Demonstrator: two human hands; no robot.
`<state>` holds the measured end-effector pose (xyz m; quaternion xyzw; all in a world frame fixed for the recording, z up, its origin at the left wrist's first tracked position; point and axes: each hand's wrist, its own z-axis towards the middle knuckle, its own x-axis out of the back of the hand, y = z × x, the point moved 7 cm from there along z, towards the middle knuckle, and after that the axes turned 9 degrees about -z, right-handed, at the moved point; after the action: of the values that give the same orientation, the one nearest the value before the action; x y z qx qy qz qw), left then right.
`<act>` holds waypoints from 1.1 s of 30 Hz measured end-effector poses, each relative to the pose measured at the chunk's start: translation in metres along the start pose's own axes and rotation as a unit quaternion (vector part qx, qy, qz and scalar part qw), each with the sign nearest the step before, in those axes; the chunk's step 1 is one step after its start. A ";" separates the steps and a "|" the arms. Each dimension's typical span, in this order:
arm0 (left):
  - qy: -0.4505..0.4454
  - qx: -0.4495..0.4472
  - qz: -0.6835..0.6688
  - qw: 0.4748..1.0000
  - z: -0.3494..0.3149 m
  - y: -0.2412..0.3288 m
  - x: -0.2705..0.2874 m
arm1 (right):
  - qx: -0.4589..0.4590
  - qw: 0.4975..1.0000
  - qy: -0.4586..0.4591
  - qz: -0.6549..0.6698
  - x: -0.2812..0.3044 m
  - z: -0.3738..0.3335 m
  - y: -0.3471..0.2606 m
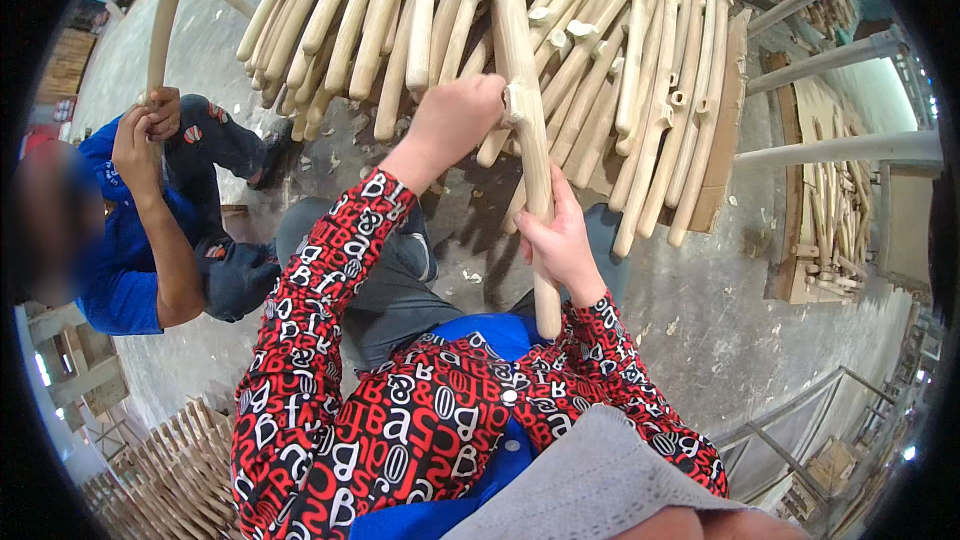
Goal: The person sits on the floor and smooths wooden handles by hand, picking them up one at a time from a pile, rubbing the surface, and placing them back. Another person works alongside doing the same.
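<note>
One wooden pole (535, 152), gripped by the right hand (567, 248), might twist if the curled left hand (452, 122), contents hidden, presses unevenly.

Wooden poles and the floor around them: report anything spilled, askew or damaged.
Pale scraps, possibly wood shavings, litter the concrete floor, looking dropped rather than gathered. The piled poles lie at uneven angles. The wooden pole in the right hand shows no clear break.
</note>
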<state>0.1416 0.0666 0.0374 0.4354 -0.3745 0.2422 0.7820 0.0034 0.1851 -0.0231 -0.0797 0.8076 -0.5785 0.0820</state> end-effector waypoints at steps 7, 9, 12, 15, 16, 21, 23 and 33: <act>0.226 0.169 -0.303 0.910 0.011 -0.084 0.076 | -0.049 0.951 -0.189 0.239 -0.023 -0.024 -0.005; 0.173 0.084 -0.241 0.951 0.010 -0.068 0.078 | -0.053 0.937 -0.200 0.281 -0.026 -0.022 -0.003; 0.078 0.048 -0.308 0.947 0.009 -0.038 0.063 | -0.053 0.939 -0.183 0.285 -0.021 -0.017 -0.005; 0.027 0.045 -0.363 0.930 0.008 -0.021 0.048 | -0.012 0.958 -0.157 0.241 -0.020 -0.011 -0.005; 0.002 0.060 -0.367 0.928 0.007 -0.015 0.042 | 0.003 0.965 -0.137 0.225 -0.019 -0.008 -0.001; -0.069 0.205 -0.441 0.871 -0.008 -0.008 0.012 | 0.069 0.988 -0.034 0.137 -0.006 -0.004 0.006; -0.072 0.224 -0.483 0.843 -0.010 -0.008 0.006 | 0.090 0.991 -0.002 0.096 -0.001 -0.001 0.002; -0.052 0.245 -0.569 0.783 -0.010 0.005 -0.003 | 0.145 0.971 0.127 -0.140 0.024 -0.003 0.011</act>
<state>0.1397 0.0772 0.0338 0.7580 -0.0266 -0.1864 0.6245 -0.0206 0.1860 -0.0333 -0.1052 0.6999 -0.7003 -0.0930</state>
